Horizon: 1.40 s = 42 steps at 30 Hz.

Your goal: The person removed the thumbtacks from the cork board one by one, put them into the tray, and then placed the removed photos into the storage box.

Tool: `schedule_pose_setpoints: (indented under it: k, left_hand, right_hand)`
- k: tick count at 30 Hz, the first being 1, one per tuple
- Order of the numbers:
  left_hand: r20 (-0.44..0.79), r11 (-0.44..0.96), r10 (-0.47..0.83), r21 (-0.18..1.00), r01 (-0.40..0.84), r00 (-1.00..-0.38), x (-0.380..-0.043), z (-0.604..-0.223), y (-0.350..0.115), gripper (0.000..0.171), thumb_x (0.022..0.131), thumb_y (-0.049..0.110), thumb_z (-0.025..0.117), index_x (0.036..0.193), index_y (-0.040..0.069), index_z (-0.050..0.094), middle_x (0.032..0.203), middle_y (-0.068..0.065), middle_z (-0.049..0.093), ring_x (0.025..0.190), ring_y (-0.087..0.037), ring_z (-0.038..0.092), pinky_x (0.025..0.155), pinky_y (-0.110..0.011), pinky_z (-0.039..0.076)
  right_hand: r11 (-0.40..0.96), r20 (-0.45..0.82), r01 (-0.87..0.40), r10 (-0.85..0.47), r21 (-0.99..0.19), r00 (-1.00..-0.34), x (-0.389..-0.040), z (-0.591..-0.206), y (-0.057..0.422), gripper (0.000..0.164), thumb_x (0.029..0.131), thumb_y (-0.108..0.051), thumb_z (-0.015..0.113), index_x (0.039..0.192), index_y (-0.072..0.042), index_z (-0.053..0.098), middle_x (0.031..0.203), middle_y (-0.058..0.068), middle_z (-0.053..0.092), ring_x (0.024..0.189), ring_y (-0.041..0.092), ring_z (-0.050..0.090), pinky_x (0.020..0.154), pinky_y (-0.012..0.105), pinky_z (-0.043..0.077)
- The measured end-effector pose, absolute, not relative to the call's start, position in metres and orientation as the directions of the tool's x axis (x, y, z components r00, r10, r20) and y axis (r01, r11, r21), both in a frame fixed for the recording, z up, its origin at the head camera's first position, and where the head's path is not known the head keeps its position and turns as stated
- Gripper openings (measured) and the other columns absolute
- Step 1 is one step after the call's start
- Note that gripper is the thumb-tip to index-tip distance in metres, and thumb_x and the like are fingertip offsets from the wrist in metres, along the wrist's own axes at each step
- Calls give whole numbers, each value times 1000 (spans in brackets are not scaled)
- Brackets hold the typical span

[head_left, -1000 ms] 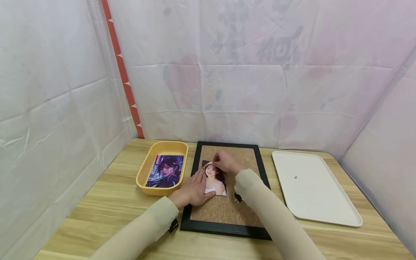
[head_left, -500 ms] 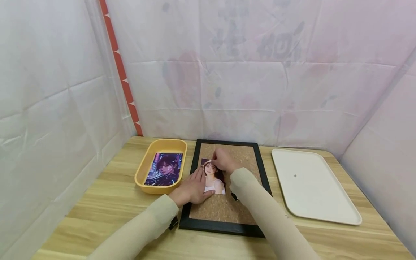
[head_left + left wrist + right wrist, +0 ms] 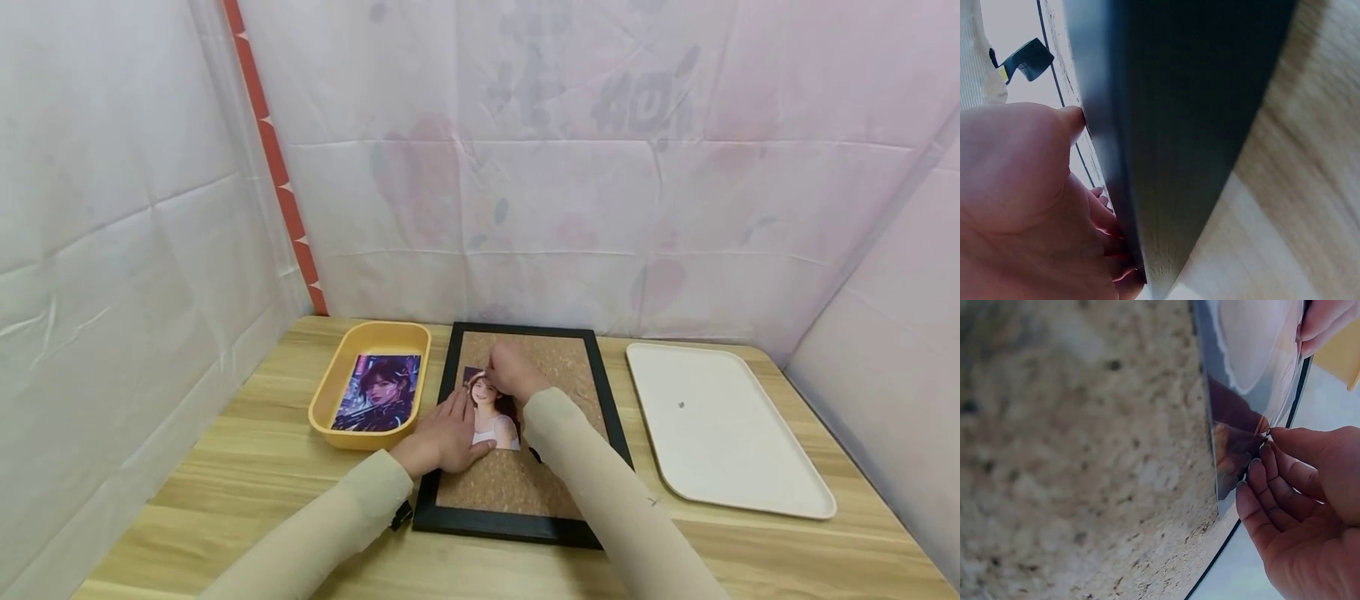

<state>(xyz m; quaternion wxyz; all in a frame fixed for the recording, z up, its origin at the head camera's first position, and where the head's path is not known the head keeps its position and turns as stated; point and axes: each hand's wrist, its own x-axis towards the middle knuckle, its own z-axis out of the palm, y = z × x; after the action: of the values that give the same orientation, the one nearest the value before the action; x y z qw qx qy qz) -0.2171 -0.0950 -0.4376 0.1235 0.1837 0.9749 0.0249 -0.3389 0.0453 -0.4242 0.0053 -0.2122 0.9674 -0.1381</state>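
Note:
A photo print of a smiling person in a white top lies on the left part of a black-framed cork board. My left hand rests with straight fingers along the photo's left edge, thumb near its lower edge. At the photo's upper edge, my right hand has its fingers curled. The right wrist view shows my right thumb and fingertips together over the glossy photo, pinching a tiny dark pin, mostly hidden. In the left wrist view, my left hand lies beside the board's black frame.
Left of the board, a yellow bin holds a purple-blue illustrated print. To the right lies a cream tray with a tiny dark object on it. White cloth walls enclose the wooden table.
My right hand has shifted slightly left and turned at the photo's upper edge, its fingers now more hidden from above. The left hand stays in place; the head view has tilted slightly.

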Motion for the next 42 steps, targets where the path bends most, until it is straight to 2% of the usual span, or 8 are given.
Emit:
schedule_pose_setpoints:
  k: [5, 15, 22, 25, 29, 42]
  left_hand:
    - [-222, 932, 363, 94, 351, -905, -219, -442, -95, 86, 106, 57, 41, 159, -7, 21, 169, -25, 11, 157, -37, 11, 126, -45, 17]
    - [-229, 934, 358, 97, 344, -905, -209, -431, -93, 83, 106, 55, 44, 158, -8, 26, 168, -24, 17, 156, -36, 17, 125, -44, 22]
    - [-218, 928, 372, 64, 367, -902, -215, -438, -94, 84, 107, 57, 38, 159, -8, 22, 168, -25, 12, 157, -37, 11, 126, -44, 17]
    - [-219, 928, 371, 52, 369, -902, -216, -437, -93, 84, 107, 56, 38, 158, -8, 24, 168, -26, 14, 156, -37, 12, 126, -43, 18]
    - [-241, 932, 361, 61, 357, -901, -213, -432, -92, 83, 107, 55, 41, 159, -7, 24, 168, -25, 14, 157, -36, 12, 126, -43, 18]
    - [-224, 935, 355, 73, 348, -908, -211, -428, -92, 84, 106, 57, 42, 159, -6, 25, 168, -23, 17, 156, -35, 15, 125, -43, 21]
  right_hand:
    - [871, 47, -418, -421, -259, -906, -340, -426, 45, 35, 94, -5, 66, 61, -10, 60, 54, -3, 50, 55, 16, 48, 56, 30, 42]
    - [833, 41, -432, -446, -347, -894, -341, -433, 49, 25, 93, -3, 65, 69, -6, 73, 62, 1, 63, 58, 15, 55, 58, 29, 49]
    - [802, 86, -474, -478, -362, -874, -342, -432, 52, 37, 93, 0, 63, 56, -5, 65, 50, -3, 49, 49, 13, 43, 52, 26, 38]
    - [799, 75, -474, -483, -369, -872, -342, -431, 52, 39, 93, 0, 62, 55, -6, 63, 49, -5, 47, 48, 12, 43, 51, 25, 37]
    - [803, 44, -454, -476, -387, -878, -343, -430, 52, 38, 95, -1, 61, 58, -5, 66, 50, -4, 49, 48, 12, 46, 51, 25, 39]
    - [805, 54, -454, -471, -382, -881, -342, -427, 52, 31, 96, -4, 63, 68, -3, 75, 57, 0, 62, 53, 12, 52, 56, 26, 46]
